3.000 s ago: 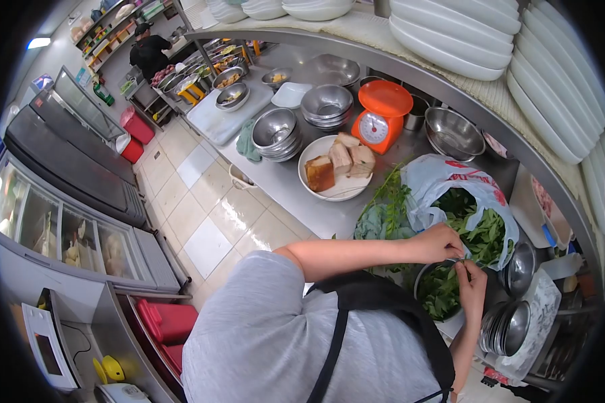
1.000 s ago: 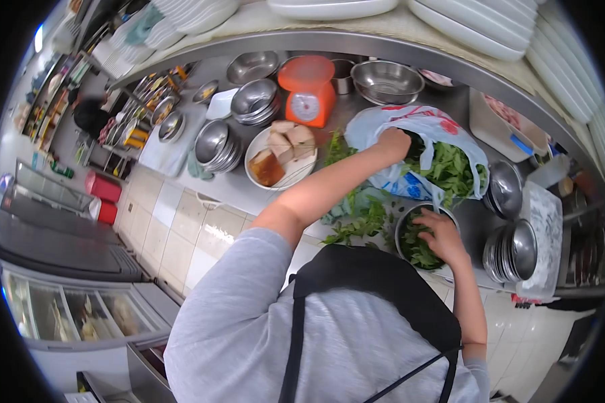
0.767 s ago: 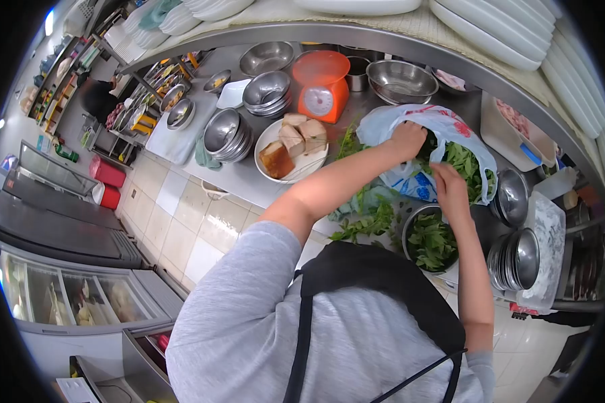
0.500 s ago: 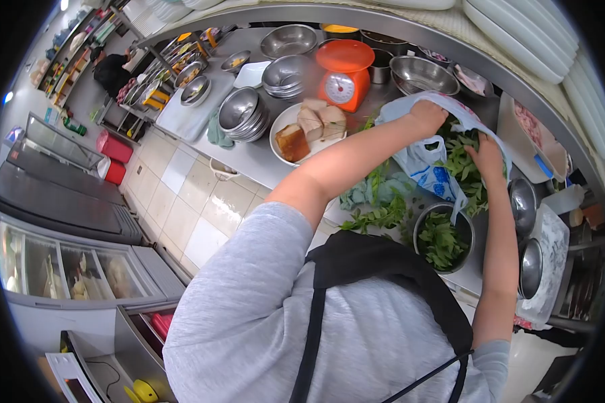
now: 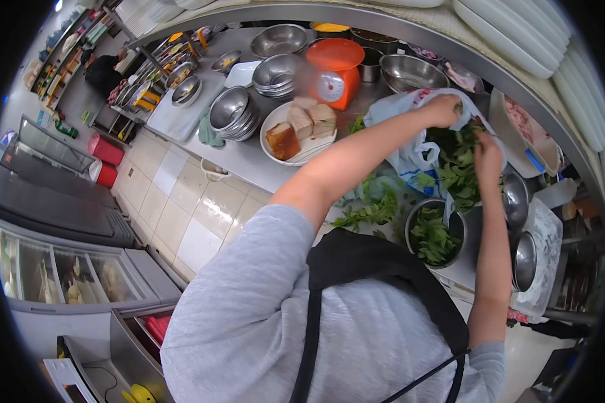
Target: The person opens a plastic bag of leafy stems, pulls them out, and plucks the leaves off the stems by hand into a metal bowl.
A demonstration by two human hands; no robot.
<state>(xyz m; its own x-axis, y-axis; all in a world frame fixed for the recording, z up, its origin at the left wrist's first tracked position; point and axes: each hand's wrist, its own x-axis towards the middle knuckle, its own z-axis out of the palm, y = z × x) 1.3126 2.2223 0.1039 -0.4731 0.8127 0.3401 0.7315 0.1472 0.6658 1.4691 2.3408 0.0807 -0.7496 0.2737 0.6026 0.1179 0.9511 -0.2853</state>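
No wording is legible. Red and blue print on the creased plastic bag, right of centre, and dial markings on the orange scale, upper centre, cannot be read.

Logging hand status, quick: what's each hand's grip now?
Left hand: at the upper edge of the plastic bag; grip unclear.
Right hand: fingers at the leaves; whether closed can't be told.

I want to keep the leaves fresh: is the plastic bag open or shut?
Open. The plastic bag gapes, with leaves showing in its mouth; the left hand is at its rim.
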